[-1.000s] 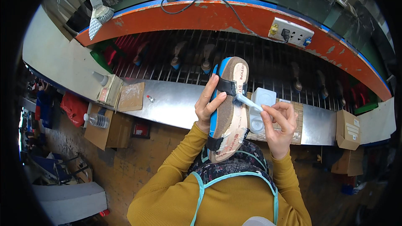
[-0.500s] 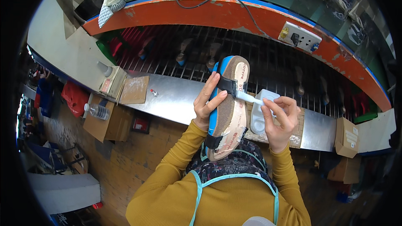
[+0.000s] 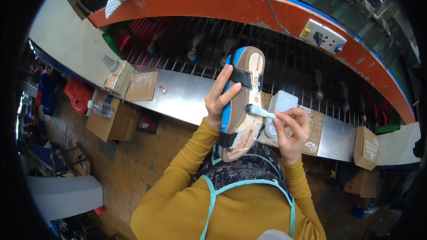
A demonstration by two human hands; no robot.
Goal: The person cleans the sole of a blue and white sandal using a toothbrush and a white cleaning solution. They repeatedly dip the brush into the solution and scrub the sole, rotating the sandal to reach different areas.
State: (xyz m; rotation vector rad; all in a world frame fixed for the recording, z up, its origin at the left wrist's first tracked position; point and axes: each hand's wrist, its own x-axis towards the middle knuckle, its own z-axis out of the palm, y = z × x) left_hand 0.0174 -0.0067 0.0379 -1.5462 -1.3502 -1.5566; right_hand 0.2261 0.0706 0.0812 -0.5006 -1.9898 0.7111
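My left hand (image 3: 219, 95) is closed around a sandal (image 3: 240, 120) on a blue shoe last, held with its underside facing up. That underside has a beige board, a brown-grey border and black straps folded over onto it. Between the thumb and fingers of my right hand (image 3: 291, 133) is a small white brush (image 3: 261, 112). Its dark tip touches the underside near the middle, by the edge of the beige board. Just behind the brush, a white plastic container (image 3: 282, 104) is partly hidden by my right hand.
A metal ledge (image 3: 178, 100) carries a cardboard piece (image 3: 142, 86) and a small red-and-white tube (image 3: 163, 89). Beyond it, a roller conveyor (image 3: 178, 40) bears several shoe lasts under an orange beam (image 3: 213, 6) with a power strip (image 3: 323, 36). Cardboard boxes (image 3: 366, 147) stand at both sides.
The brush has moved from beside the upper strap down toward the middle of the underside, and its dark tip now shows. My left hand keeps its hold on the sandal.
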